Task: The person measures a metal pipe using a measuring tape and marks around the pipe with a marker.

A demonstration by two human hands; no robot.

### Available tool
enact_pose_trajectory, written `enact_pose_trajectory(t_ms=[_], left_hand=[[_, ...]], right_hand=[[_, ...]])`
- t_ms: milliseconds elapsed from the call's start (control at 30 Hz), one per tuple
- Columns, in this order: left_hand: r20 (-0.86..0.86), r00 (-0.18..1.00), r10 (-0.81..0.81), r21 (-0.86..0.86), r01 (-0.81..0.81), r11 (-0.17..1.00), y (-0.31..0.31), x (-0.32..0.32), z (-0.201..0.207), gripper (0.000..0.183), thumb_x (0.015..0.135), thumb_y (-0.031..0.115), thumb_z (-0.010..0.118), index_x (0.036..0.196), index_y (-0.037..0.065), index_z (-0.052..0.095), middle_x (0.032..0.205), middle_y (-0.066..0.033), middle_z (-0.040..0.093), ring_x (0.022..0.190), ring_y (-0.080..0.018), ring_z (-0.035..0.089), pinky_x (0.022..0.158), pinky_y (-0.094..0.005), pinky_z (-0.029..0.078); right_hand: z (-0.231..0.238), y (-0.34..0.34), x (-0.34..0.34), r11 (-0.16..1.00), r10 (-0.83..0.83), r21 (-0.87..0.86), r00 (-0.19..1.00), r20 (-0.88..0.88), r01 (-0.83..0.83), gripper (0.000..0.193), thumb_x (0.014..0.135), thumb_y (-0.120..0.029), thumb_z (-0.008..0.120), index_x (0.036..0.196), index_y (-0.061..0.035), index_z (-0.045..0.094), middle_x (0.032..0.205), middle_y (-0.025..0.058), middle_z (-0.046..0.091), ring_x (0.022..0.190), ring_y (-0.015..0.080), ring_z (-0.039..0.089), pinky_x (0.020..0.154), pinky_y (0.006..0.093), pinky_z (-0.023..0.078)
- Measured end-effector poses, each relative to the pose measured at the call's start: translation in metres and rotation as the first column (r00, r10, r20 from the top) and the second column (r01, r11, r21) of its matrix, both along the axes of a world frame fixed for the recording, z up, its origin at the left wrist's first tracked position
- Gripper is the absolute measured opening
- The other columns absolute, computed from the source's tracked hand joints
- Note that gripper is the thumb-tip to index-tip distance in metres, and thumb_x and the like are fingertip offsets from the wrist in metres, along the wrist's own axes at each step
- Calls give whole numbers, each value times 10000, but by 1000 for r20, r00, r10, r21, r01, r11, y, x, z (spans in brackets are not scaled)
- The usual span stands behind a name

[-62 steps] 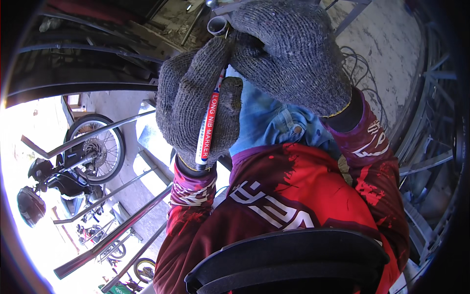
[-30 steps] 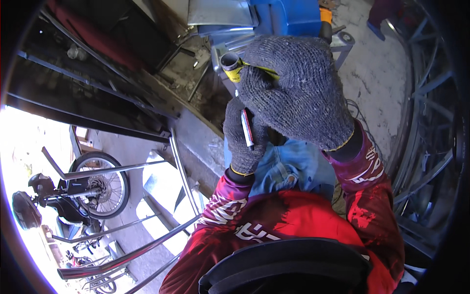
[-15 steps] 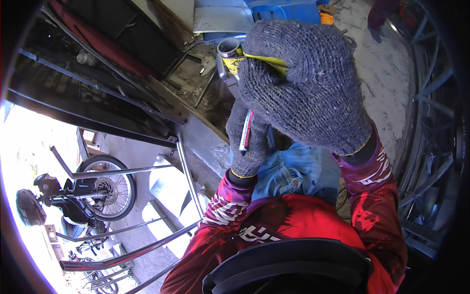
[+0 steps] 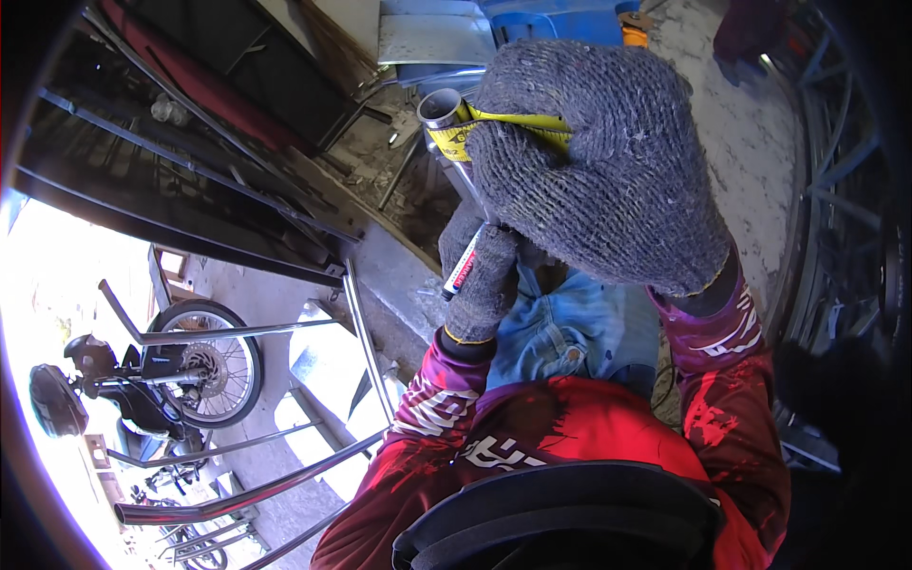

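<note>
A shiny round steel tube [image 4: 441, 108] points its open end up at the upper middle. Yellow measuring tape [image 4: 454, 142] is wrapped around it just below the rim. My right hand [image 4: 594, 166], in a thick grey knitted glove, is closed on the tape and presses close against the tube. Lower down, my left hand [image 4: 483, 285], gloved alike, has a white and red marker [image 4: 462, 267] in its grip, dark end toward my wrist. The left fingertips and much of the tube are hidden behind the right glove.
Bent steel tubes [image 4: 237, 489] stick out at lower left, near a parked motorcycle [image 4: 204, 356]. Dark metal racking [image 4: 161, 190] stands at left. Blue containers [image 4: 560, 24] and an orange object [image 4: 634, 36] are at the top. Another person's dark sleeve [image 4: 746, 38] shows at upper right.
The tube end has shifted slightly left and more tape shows around it. My left hand has tilted the marker, its dark end swinging left. A dark shape has come in at the right edge.
</note>
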State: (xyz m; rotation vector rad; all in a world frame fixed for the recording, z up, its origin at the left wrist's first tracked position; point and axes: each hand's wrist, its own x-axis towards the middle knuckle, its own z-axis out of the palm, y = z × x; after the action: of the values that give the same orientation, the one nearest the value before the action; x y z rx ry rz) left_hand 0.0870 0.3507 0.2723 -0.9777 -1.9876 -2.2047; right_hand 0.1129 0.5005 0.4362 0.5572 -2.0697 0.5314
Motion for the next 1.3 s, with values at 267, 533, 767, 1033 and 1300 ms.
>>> enact_pose_trajectory(t_ms=[267, 533, 767, 1033, 1300], left_hand=[[158, 967, -202, 194, 170, 966, 0, -3, 4, 456, 923, 419, 634, 1058, -14, 582, 861, -103, 641, 729, -190, 629, 659, -319, 502], [244, 897, -369, 349, 274, 896, 0, -7, 6, 491, 898, 454, 664, 1018, -10, 561, 809, -96, 619, 679, -185, 612, 626, -314, 499], [286, 834, -473, 454, 316, 833, 1, -5, 7, 525, 875, 485, 690, 984, -6, 542, 764, -91, 599, 636, -180, 597, 597, -310, 497], [280, 790, -545, 548, 335, 767, 5, -1, 1, 449, 875, 379, 725, 993, -8, 531, 790, -96, 610, 630, -174, 597, 616, -314, 515], [209, 924, -321, 356, 234, 905, 6, -2, 7, 282, 914, 205, 687, 1021, -10, 539, 857, -107, 640, 770, -200, 678, 707, -317, 536]], right_hand=[[-7, -3, 0, 992, 48, -123, 997, 52, -42, 249, 785, -222, 746, 932, -23, 709, 848, 134, 697, 743, 292, 695, 668, 373, 549], [-18, 5, -3, 994, 74, -74, 997, -16, -75, 207, 789, -176, 716, 917, -15, 690, 821, 132, 679, 712, 291, 684, 651, 359, 536], [-21, 14, -4, 978, 186, -97, 983, 0, -185, 192, 813, -170, 729, 900, -6, 682, 798, 106, 673, 690, 222, 676, 627, 334, 524], [-27, 20, -5, 941, 267, -240, 959, 97, -237, 230, 769, -136, 797, 914, 5, 687, 828, 101, 680, 727, 180, 663, 660, 308, 532], [-15, 26, -2, 983, 184, -52, 967, 175, -177, 185, 823, -146, 733, 915, 7, 686, 810, 82, 668, 712, 154, 639, 642, 305, 505]])
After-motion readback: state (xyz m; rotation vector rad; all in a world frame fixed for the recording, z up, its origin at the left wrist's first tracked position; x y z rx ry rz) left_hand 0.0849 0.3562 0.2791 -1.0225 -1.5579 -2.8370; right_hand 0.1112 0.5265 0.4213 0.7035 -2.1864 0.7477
